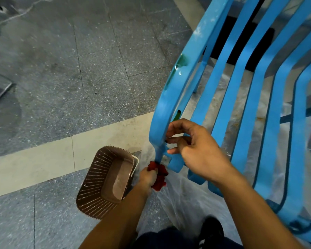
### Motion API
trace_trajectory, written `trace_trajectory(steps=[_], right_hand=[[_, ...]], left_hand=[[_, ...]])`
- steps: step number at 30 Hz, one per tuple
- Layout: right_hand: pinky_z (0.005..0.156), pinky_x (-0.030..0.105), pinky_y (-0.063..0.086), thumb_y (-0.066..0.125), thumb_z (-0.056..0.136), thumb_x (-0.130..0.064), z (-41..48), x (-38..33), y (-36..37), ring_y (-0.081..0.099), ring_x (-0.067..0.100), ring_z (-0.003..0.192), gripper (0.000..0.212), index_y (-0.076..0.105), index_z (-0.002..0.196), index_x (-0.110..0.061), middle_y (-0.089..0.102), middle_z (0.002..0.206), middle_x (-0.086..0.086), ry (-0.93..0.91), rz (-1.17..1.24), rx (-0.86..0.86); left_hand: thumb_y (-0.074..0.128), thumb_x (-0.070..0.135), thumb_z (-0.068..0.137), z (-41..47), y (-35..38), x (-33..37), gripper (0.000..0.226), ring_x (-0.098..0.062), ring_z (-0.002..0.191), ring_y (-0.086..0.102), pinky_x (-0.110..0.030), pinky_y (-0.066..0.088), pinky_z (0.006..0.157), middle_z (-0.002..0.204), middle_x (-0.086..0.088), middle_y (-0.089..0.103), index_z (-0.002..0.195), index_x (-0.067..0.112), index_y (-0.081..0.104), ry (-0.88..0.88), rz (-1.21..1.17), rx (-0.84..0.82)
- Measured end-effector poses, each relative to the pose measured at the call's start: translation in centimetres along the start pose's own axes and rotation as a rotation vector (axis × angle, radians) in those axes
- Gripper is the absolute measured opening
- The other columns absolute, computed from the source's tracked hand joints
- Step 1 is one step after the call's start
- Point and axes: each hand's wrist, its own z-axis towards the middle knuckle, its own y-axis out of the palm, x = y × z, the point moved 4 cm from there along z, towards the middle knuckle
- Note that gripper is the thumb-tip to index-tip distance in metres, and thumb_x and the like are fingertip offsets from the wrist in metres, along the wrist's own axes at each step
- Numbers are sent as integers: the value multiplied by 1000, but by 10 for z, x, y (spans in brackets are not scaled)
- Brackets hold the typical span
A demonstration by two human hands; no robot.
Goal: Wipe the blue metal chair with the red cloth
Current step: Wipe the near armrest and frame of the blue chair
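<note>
The blue metal chair (241,83) with long curved slats fills the right half of the head view. Its outer frame bar runs down to a thin leg near the centre. My left hand (148,176) is closed around the bunched red cloth (159,174), which presses against that leg low down. My right hand (192,146) rests on the frame bar just above, fingers curled against its edge. Part of the cloth is hidden inside my fist.
A brown perforated plastic basket (97,186) stands on the floor just left of my left hand. Clear plastic sheeting (183,200) lies under the chair. Grey speckled tiles and a pale strip (43,159) cover the floor; a metal frame (0,94) sits at the left edge.
</note>
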Motion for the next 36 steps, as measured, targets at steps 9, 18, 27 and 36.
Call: trace_trajectory(steps=[9, 18, 27, 36], right_hand=[[81, 38, 62, 34, 87, 20, -2, -3, -23, 70, 20, 95, 51, 61, 94, -22, 64, 103, 1, -24, 15, 108], [91, 45, 57, 37, 89, 14, -6, -5, -44, 68, 11, 93, 48, 64, 102, -23, 67, 103, -5, -16, -70, 207], [88, 41, 58, 37, 92, 11, -11, -21, -36, 69, 12, 92, 48, 68, 101, -25, 69, 104, -1, -80, -76, 178], [88, 43, 56, 39, 96, 11, -26, -45, -31, 68, 16, 98, 44, 69, 104, -21, 70, 105, 1, -131, 30, 130]], left_hand=[[51, 9, 103, -70, -15, 40, 16, -29, 66, 73, -45, 63, 67, 73, -6, 78, 104, 11, 66, 160, -110, -22], [64, 18, 97, -110, -30, 57, 23, -30, 93, 74, -48, 61, 82, 99, -8, 78, 119, 20, 66, 236, -173, -27], [62, 18, 97, -185, -42, 87, 21, -32, 97, 74, -50, 59, 87, 104, -10, 77, 117, 19, 66, 383, -263, -92], [67, 21, 94, -248, -51, 110, 22, -39, 100, 72, -60, 54, 94, 107, -15, 76, 116, 22, 66, 610, -336, -8]])
